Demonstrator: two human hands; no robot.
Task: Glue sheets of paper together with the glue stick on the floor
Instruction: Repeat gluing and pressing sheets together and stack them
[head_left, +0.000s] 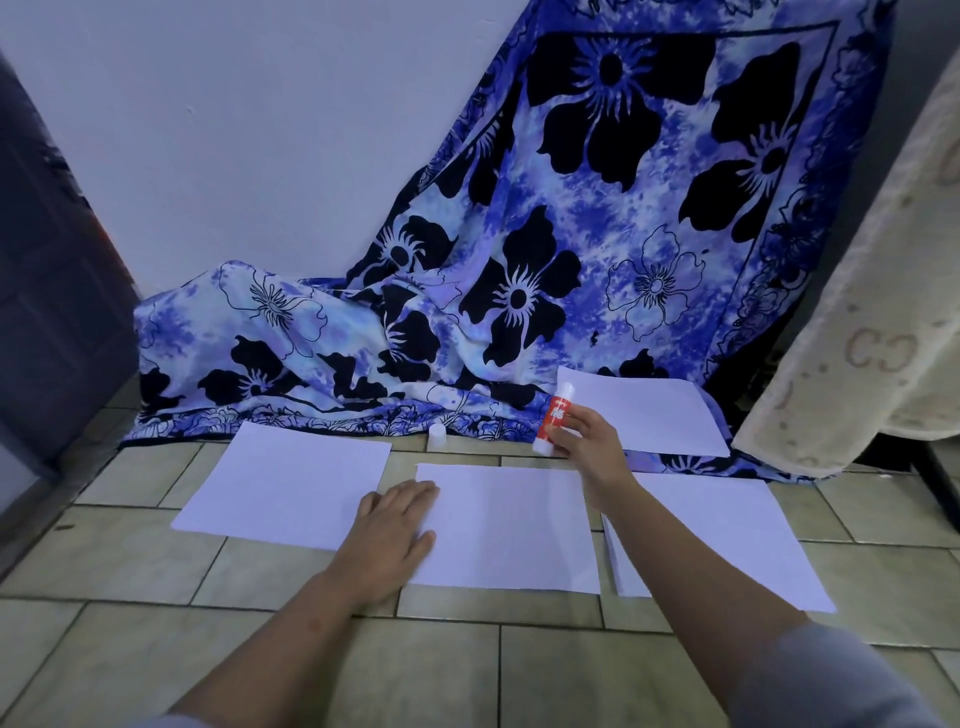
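Several white paper sheets lie on the tiled floor. My left hand (397, 525) rests flat, fingers straight, on the left edge of the middle sheet (511, 530). Just beyond that sheet's far right corner, my right hand (589, 439) grips a red-and-white glue stick (556, 413), held upright with its cap off. The white cap (438, 435) stands on the floor by the cloth's hem. Another sheet (291, 483) lies to the left, a small stack (727, 540) to the right, and one sheet (649, 415) rests on the cloth at the back.
A blue flowered cloth (571, 260) hangs down the wall and spreads onto the floor behind the sheets. A cream blanket (857, 312) hangs at the right. A dark door (52, 286) stands at the left. Bare tiles (467, 665) lie near me.
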